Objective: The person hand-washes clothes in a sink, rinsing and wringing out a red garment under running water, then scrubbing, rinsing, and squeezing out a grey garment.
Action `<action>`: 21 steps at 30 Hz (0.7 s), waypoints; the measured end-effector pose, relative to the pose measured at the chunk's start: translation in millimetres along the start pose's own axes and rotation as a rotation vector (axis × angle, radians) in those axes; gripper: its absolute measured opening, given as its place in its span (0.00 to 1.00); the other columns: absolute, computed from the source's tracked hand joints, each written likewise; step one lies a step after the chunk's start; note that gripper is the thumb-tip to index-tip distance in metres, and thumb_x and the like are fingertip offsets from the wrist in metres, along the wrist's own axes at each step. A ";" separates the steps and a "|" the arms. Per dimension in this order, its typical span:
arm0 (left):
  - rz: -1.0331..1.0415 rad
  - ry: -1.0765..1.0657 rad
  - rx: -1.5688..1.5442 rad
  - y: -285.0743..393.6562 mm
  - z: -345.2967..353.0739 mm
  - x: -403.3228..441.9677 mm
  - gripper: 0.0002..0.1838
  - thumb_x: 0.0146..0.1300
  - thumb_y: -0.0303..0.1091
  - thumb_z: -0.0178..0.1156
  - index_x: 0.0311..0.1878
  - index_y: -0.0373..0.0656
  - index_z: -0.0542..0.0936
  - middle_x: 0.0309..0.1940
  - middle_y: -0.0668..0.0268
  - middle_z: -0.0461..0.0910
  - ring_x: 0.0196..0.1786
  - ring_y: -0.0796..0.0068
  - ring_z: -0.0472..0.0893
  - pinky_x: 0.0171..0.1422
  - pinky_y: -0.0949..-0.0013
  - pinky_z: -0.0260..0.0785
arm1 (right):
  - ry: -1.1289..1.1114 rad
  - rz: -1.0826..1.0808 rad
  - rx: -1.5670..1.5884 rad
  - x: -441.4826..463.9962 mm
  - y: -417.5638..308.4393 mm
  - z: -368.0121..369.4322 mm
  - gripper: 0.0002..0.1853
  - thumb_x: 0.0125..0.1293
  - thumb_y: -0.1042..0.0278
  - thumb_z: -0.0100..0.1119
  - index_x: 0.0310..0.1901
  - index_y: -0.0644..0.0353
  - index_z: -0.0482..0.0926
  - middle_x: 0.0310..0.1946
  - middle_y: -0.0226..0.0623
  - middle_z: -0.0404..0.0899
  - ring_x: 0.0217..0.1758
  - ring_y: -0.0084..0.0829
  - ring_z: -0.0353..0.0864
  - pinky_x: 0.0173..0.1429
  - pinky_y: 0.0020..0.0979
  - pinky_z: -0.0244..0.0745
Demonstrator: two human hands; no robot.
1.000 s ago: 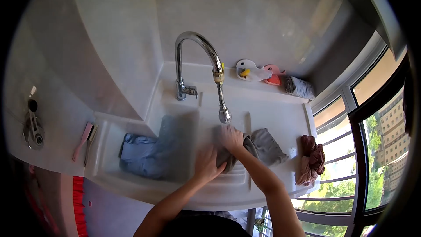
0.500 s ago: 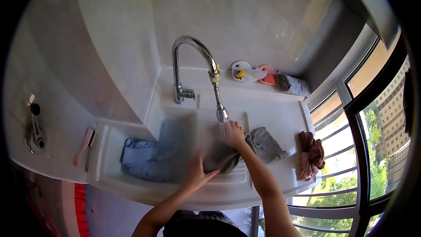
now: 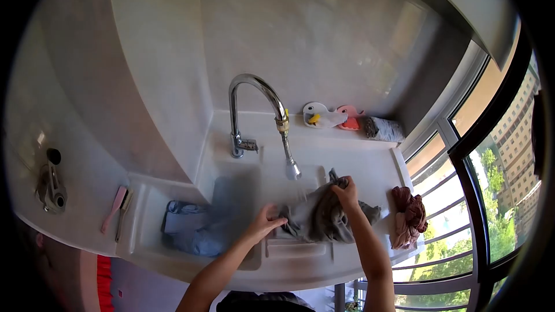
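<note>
A wet grey cloth (image 3: 325, 215) is spread between my hands over the ribbed washboard part of the white sink (image 3: 295, 267). My left hand (image 3: 267, 221) pinches its left edge. At the cloth's upper right, my right hand (image 3: 347, 192) grips a bunched part. Water sprays onto the cloth from the chrome faucet (image 3: 254, 78), whose nozzle (image 3: 293, 170) hangs just above it. Blue clothing (image 3: 193, 231) lies in the basin at the left, partly in water.
Two brushes (image 3: 118, 211) lie on the left ledge. Dark red cloth (image 3: 409, 216) sits at the right edge, near the window. Whale-shaped holders (image 3: 326, 117) and a rolled grey cloth (image 3: 384, 129) stand on the back ledge. Another tap (image 3: 52, 188) is at the far left.
My right hand has moved right from under the nozzle and now grips the cloth's upper part. My left hand has closed on its left edge. The cloth is lifted and spread; the view has tilted up.
</note>
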State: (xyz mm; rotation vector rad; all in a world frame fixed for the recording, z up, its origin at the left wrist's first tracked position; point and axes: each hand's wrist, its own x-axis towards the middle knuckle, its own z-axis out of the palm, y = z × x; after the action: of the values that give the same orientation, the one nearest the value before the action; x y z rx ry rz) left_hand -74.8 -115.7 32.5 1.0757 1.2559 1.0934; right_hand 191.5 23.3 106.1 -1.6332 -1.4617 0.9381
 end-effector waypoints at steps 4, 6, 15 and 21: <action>0.068 0.267 -0.038 -18.8 3.7 19.6 0.32 0.56 0.40 0.69 0.58 0.35 0.67 0.40 0.59 0.77 0.41 0.70 0.77 0.45 0.66 0.69 | 0.472 -0.073 -0.011 21.1 -4.3 7.2 0.19 0.49 0.68 0.65 0.43 0.64 0.73 0.31 0.42 0.77 0.35 0.36 0.77 0.43 0.34 0.73; 0.187 0.315 0.285 -22.3 9.9 16.3 0.30 0.56 0.42 0.68 0.56 0.35 0.69 0.43 0.54 0.75 0.47 0.61 0.76 0.49 0.60 0.68 | 0.214 -0.139 0.066 7.1 11.5 30.2 0.20 0.49 0.65 0.66 0.43 0.63 0.73 0.32 0.45 0.78 0.36 0.41 0.78 0.44 0.35 0.74; 0.279 0.174 1.037 -3.5 42.0 -16.3 0.39 0.62 0.51 0.56 0.67 0.29 0.60 0.69 0.47 0.57 0.73 0.49 0.53 0.74 0.50 0.47 | 0.119 -0.498 -0.883 -5.4 5.7 121.3 0.25 0.52 0.47 0.63 0.47 0.54 0.73 0.46 0.41 0.77 0.51 0.43 0.75 0.53 0.48 0.67; 0.334 0.221 1.019 0.0 38.4 -4.8 0.40 0.63 0.52 0.53 0.66 0.26 0.60 0.69 0.45 0.57 0.73 0.50 0.54 0.74 0.53 0.47 | -0.170 -0.448 -0.810 -61.1 -12.0 125.3 0.30 0.54 0.50 0.61 0.57 0.55 0.71 0.48 0.46 0.75 0.54 0.50 0.72 0.55 0.49 0.67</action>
State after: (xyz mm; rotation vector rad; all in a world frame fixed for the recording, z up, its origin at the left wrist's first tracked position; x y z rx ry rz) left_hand -36.6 -120.7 34.2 2.0140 1.9346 0.7950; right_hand 69.8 -29.8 61.9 -1.6386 -2.4001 0.2221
